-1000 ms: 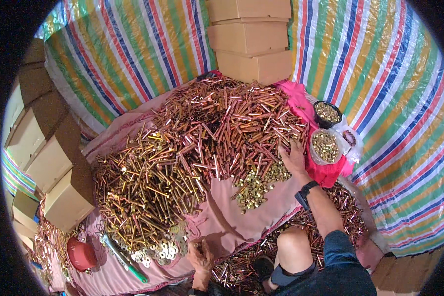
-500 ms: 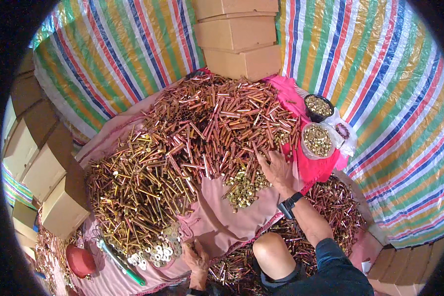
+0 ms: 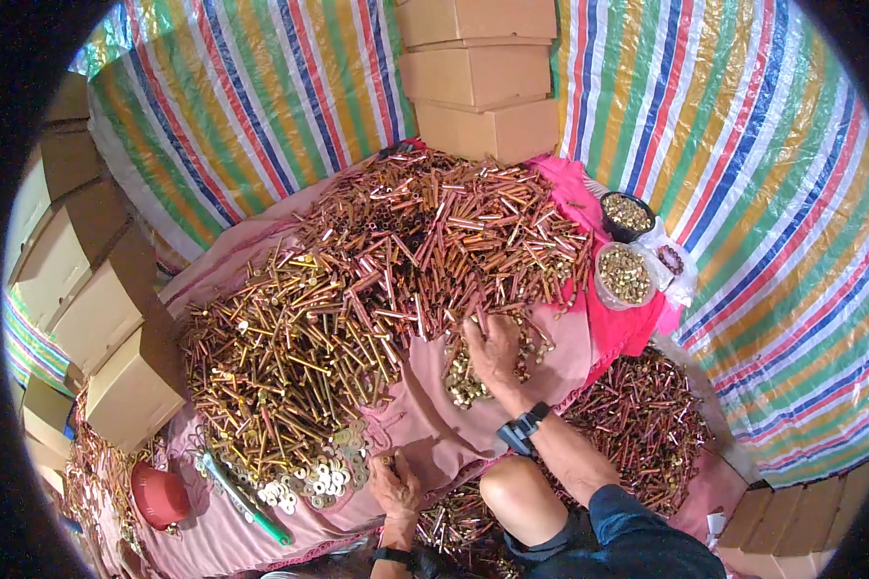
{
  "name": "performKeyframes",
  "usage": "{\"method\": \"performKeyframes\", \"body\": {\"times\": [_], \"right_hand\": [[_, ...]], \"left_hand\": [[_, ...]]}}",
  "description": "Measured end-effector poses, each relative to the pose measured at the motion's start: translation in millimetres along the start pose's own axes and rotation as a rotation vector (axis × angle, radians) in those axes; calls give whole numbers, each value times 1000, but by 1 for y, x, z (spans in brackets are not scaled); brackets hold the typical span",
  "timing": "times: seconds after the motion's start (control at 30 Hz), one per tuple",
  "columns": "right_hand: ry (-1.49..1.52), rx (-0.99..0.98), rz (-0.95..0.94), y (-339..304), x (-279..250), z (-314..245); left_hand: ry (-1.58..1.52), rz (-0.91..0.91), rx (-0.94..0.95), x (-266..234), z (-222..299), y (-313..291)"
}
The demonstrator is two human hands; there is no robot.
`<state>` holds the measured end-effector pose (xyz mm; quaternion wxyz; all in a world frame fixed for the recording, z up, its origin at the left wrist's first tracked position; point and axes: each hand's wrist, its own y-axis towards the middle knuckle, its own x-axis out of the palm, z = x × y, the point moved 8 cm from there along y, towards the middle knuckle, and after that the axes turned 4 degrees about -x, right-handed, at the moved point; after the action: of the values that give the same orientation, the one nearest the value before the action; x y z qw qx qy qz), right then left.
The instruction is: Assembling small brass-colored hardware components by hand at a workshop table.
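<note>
Pink cloth (image 3: 430, 386) under heaped coppery tubes (image 3: 454, 227), brassy bolts (image 3: 280, 362), small nuts (image 3: 466, 388) and washers (image 3: 311, 482)

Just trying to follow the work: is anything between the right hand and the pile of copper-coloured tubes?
Nothing visible blocks it. The right hand is over small brass-coloured pieces, its fingers at the near edge of the copper-coloured tubes; whether they touch is unclear.
</note>
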<state>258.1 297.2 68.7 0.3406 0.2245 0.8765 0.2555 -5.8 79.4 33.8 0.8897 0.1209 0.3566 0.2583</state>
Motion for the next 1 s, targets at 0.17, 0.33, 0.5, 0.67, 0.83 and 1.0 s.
{"method": "performKeyframes", "body": {"times": [0.17,0.33,0.5,0.67,0.83,1.0], "right_hand": [[86,-78,-32,-9,12,-28],[154,-78,-156,-10,-29,-17],[-81,154,-235,7,-84,47],[-233,37,-393,-28,-52,32],[-94,41,-411,-45,-19,-6],[-27,174,-425,-45,2,-32]], "left_hand": [[-62,-20,-55,15,-3,1],[-28,-61,-125,2,-8,-1],[-50,-25,-62,1,4,1],[-19,-29,-54,7,6,0],[-32,-25,-65,3,5,1],[-22,6,-54,1,4,1]]}}
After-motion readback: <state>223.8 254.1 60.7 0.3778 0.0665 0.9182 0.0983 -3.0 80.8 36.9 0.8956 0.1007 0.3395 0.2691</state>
